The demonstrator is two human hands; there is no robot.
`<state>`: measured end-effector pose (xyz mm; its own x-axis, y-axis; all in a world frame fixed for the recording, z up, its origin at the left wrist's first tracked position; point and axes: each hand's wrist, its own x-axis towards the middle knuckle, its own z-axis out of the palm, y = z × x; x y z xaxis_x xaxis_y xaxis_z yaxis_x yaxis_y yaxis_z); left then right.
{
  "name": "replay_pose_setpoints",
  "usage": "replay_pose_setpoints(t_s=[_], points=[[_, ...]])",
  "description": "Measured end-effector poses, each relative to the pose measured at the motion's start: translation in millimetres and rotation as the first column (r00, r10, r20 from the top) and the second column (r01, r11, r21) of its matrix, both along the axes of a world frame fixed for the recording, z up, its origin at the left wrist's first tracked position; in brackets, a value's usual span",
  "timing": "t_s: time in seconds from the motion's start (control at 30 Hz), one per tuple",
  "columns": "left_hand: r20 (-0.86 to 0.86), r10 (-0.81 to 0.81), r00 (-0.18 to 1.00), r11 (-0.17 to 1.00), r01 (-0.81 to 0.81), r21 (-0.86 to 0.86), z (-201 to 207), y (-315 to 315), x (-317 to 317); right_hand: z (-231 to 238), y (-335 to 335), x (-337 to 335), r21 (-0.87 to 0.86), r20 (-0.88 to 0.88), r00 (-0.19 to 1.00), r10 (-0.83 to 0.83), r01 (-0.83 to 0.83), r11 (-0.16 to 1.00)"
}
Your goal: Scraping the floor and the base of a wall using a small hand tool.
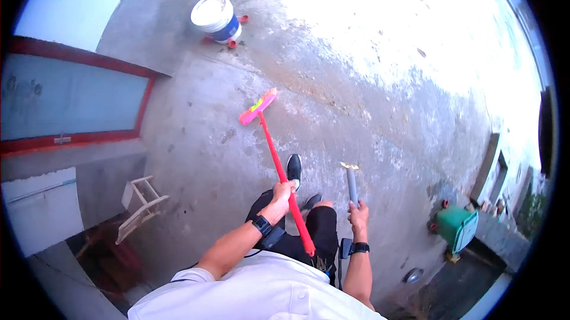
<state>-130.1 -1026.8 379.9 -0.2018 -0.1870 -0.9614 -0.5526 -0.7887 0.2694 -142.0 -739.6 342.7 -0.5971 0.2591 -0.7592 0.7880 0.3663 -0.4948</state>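
Note:
My left hand (284, 192) is closed around the red handle of a push broom (274, 148). The broom slants away from my waist, and its pink and yellow bristled head is out in front of my feet, over the concrete. In my right hand (358, 213) is the lower end of a short grey stick-like tool (351, 182), pointing away from me. A pale yellowish piece shows at its far end; its exact kind is unclear. The two tools are apart from each other.
A white and blue bucket (214, 13) on reddish feet stands ahead to the left. A pale wooden stool or frame (142, 208) is by the left wall, below a red-framed window (71, 97). At the right are a green bin (458, 228) and a metal bowl (414, 275).

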Motion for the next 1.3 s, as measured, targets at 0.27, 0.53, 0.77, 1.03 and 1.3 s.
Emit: replay_pose_setpoints(t_s=[0.27, 0.53, 0.77, 1.03, 1.3], points=[[-0.021, 0.173, 0.985, 0.983, -0.174, -0.064, 6, -58, -121, 63, -90, -160, -0.209, 0.018, 0.989, 0.144, -0.137, 0.968], [-0.014, 0.323, 0.946, 0.941, -0.323, -0.103, -26, -85, -260, 152, -176, -333, -0.704, 0.177, 0.961, 0.212, -0.027, 0.709], [-0.010, 0.512, 0.859, 0.853, -0.510, -0.109, -14, -104, -358, 161, -215, -502, -0.323, -0.080, 0.785, 0.614, -0.603, 0.729], [-0.197, 0.803, 0.563, 0.595, -0.777, 0.206, -16, -166, -459, 171, -287, -625, -0.397, -0.166, 0.774, 0.611, -0.620, 0.677], [-0.085, 0.877, 0.473, 0.480, -0.860, 0.172, -5, -241, -562, 120, -426, -759, 0.150, -0.240, 0.070, 0.968, -0.983, 0.108]])
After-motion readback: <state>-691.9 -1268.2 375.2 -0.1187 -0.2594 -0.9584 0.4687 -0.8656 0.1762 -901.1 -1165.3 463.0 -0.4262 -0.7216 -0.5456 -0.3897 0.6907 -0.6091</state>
